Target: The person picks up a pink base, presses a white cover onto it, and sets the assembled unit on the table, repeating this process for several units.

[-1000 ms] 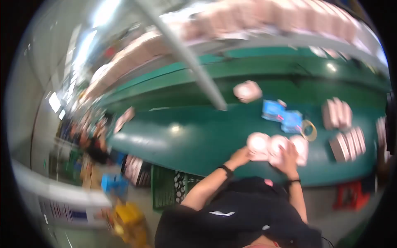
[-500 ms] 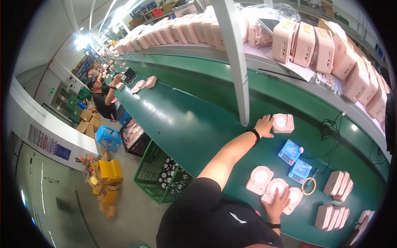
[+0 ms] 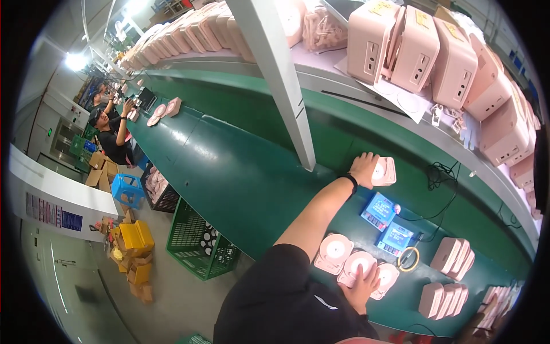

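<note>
My left hand [image 3: 363, 168], at the end of my outstretched arm, is closed over the left side of a pale pink unit [image 3: 385, 171] with a white round dial, at the far side of the green bench. Nearer to me, three similar pink units lie face up in a row. My right hand [image 3: 362, 285] rests with fingers spread on the middle unit [image 3: 356, 265] and partly hides it. Beside it are the left unit [image 3: 335, 247] and the right unit [image 3: 387, 276]. Two blue instruments, one farther [image 3: 379, 210] and one nearer [image 3: 396, 236], lie between the row and the far unit.
A yellow ring [image 3: 408, 259] lies beside the blue instruments. Stacked pink units [image 3: 452, 257] stand to the right. Black cables [image 3: 441, 176] trail over the bench. A white post [image 3: 281, 86] rises at the bench's back, below a shelf of pink housings [image 3: 371, 43]. Co-workers [image 3: 112, 135] are far left.
The whole view has shifted, so the bench things appear farther left. My left hand now covers more of the far unit's left side. My right hand stays on the middle unit.
</note>
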Available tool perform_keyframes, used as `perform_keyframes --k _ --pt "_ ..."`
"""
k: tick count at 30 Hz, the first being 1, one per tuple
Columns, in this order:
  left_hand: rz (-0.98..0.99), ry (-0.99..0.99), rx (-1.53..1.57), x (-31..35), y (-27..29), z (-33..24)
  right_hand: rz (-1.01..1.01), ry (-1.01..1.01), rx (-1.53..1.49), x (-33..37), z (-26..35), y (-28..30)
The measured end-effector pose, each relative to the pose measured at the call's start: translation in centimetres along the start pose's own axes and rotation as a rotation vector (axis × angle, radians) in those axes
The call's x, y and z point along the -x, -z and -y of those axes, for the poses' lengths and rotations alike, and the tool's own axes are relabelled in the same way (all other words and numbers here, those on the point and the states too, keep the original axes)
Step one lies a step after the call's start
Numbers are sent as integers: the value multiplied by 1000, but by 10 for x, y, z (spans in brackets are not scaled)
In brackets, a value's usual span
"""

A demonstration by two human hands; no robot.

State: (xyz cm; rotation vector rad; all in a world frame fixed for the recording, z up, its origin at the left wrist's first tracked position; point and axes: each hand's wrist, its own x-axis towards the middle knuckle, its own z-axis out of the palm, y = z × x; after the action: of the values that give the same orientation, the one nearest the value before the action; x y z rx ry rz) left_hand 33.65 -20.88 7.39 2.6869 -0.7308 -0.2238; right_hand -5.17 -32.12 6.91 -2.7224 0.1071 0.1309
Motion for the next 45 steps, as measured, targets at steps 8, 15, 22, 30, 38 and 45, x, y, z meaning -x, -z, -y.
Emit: perform_keyframes --k 8,15,22,30,38,45 --pt "-274 -13 119 111 25 26 -74 0 -14 5 5 -4" --pt "-24 -9 -44 254 40 89 -166 7 -5 12 3 -9" --pt "-142 -144 -251 315 53 113 -206 13 3 13 3 -12" --pt "-426 399 345 325 -53 75 -234 35 27 12 3 -15" --pt "-585 218 623 369 -77 52 -231 25 43 23 -5 -18" --pt "-285 351 638 413 -74 77 -292 87 -41 15 -4 -22"
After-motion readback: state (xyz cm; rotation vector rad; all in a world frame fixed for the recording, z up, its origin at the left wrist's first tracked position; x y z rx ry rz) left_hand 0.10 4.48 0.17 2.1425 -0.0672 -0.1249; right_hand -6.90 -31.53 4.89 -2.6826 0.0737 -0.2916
